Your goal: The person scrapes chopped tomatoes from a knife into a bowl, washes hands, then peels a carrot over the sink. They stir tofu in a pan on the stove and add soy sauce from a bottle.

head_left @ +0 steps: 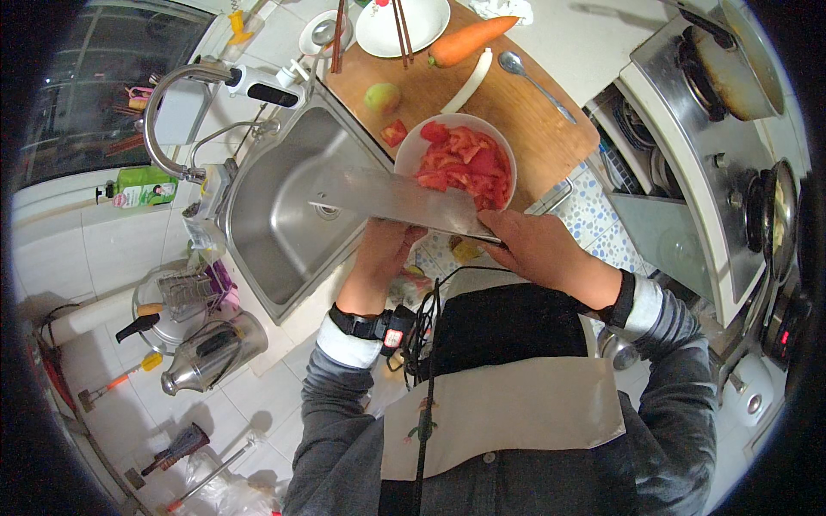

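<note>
My right hand (533,245) is closed around the handle end of a broad kitchen cleaver (404,199), held flat and sideways over the near rim of a white bowl (405,157). Cut red tomato pieces (469,163) fill that bowl. Under the left part of the blade is my left hand (387,248), its fingers mostly hidden by the steel. A tomato chunk (394,132) and a round yellow-green piece (382,98), perhaps fruit, lie left of the bowl on the wooden cutting board (551,129).
A carrot (473,40), a pale stalk (470,82), a metal spoon (538,84) and a white plate (374,39) with chopsticks are on the board. To the left is a steel sink (284,206) with a tall faucet (153,129). At right stands a stove (731,172) with pans.
</note>
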{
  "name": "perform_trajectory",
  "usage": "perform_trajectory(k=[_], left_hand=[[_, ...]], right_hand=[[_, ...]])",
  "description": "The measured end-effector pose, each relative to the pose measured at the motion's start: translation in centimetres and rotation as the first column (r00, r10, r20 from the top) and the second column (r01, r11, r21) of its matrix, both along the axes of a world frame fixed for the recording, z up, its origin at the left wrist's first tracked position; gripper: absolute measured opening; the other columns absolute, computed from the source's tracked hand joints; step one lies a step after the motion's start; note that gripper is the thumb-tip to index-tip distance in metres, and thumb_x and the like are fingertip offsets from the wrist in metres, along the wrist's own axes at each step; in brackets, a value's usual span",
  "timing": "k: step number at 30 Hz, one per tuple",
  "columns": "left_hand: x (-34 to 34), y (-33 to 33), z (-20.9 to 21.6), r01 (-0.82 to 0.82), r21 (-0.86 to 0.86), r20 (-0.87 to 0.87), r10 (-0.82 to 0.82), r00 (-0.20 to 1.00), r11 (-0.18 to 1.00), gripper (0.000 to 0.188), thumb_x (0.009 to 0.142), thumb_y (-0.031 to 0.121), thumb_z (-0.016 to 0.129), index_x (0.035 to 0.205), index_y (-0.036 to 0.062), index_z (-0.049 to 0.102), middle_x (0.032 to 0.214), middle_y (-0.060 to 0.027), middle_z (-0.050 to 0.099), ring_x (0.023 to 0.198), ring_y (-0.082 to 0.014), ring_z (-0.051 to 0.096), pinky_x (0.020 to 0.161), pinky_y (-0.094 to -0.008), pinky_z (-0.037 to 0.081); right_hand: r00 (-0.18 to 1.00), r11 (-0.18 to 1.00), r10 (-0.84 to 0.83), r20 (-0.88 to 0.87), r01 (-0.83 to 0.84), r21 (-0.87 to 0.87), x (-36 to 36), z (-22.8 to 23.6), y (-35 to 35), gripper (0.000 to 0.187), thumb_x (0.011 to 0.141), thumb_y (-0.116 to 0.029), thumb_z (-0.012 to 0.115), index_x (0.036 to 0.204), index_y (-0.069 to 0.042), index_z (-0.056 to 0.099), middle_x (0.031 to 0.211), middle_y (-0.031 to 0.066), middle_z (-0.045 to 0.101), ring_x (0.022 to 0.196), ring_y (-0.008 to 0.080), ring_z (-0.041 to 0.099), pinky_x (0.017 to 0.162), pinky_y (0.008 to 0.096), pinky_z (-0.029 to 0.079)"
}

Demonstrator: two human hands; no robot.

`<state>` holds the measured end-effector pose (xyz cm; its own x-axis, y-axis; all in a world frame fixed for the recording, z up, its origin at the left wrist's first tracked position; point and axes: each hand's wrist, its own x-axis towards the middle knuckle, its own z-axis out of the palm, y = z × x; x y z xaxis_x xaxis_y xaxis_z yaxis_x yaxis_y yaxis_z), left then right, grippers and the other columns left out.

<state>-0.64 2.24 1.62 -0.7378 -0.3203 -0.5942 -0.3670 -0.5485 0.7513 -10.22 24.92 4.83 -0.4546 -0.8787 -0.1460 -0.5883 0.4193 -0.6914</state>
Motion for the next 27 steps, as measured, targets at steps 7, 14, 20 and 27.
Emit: perform_trajectory(k=[7, 14, 20, 27], left_hand=[[0.0, 0.5, 1.6, 0.124, 0.004, 0.017, -0.124, 0.992, 0.992, 0.036, 0.088, 0.012, 0.06, 0.122, 0.0092, 0.049, 0.105, -0.0004, 0.059, 0.084, -0.0095, 0.059, 0.063, -0.0213, 0.049], [-0.2, -1.0, 0.9, 0.135, 0.037, 0.07, -0.137, 0.988, 0.99, 0.039, 0.088, 0.009, 0.059, 0.126, 0.0094, 0.048, 0.109, -0.0008, 0.06, 0.092, -0.0099, 0.06, 0.061, -0.0196, 0.05], [-0.7, -0.9, -0.3, 0.139, -0.005, -0.022, -0.139, 0.99, 0.99, 0.036, 0.09, 0.017, 0.059, 0.124, 0.009, 0.05, 0.109, -0.0024, 0.059, 0.096, -0.0136, 0.06, 0.072, -0.0262, 0.051], [-0.8, -1.2, -0.5, 0.096, -0.045, -0.041, -0.098, 0.994, 0.994, 0.042, 0.09, 0.028, 0.058, 0.125, 0.006, 0.049, 0.111, -0.0037, 0.06, 0.095, -0.0147, 0.061, 0.078, -0.0301, 0.053]], right_hand=[[0.991, 0.996, -0.089, 0.099, 0.089, 0.001, -0.8, -0.8, -0.6, 0.031, 0.089, -0.03, 0.052, 0.106, -0.004, 0.051, 0.083, 0.0214, 0.063, 0.077, 0.0395, 0.062, 0.063, 0.0478, 0.05], [0.966, 0.986, -0.144, 0.217, 0.159, -0.051, -0.5, -0.3, -0.1, 0.03, 0.091, -0.031, 0.051, 0.105, -0.004, 0.052, 0.09, 0.0215, 0.062, 0.078, 0.0403, 0.062, 0.062, 0.0477, 0.05], [0.999, 0.999, -0.006, 0.048, 0.004, 0.045, 0.2, 0.3, 0.7, 0.037, 0.091, -0.032, 0.05, 0.117, -0.006, 0.048, 0.087, 0.019, 0.063, 0.075, 0.0363, 0.063, 0.06, 0.0442, 0.051], [1.0, 0.999, -0.006, -0.011, 0.006, 0.033, 0.5, -0.3, 1.3, 0.042, 0.09, -0.034, 0.051, 0.121, -0.006, 0.046, 0.087, 0.0169, 0.063, 0.073, 0.034, 0.064, 0.058, 0.0435, 0.051]])
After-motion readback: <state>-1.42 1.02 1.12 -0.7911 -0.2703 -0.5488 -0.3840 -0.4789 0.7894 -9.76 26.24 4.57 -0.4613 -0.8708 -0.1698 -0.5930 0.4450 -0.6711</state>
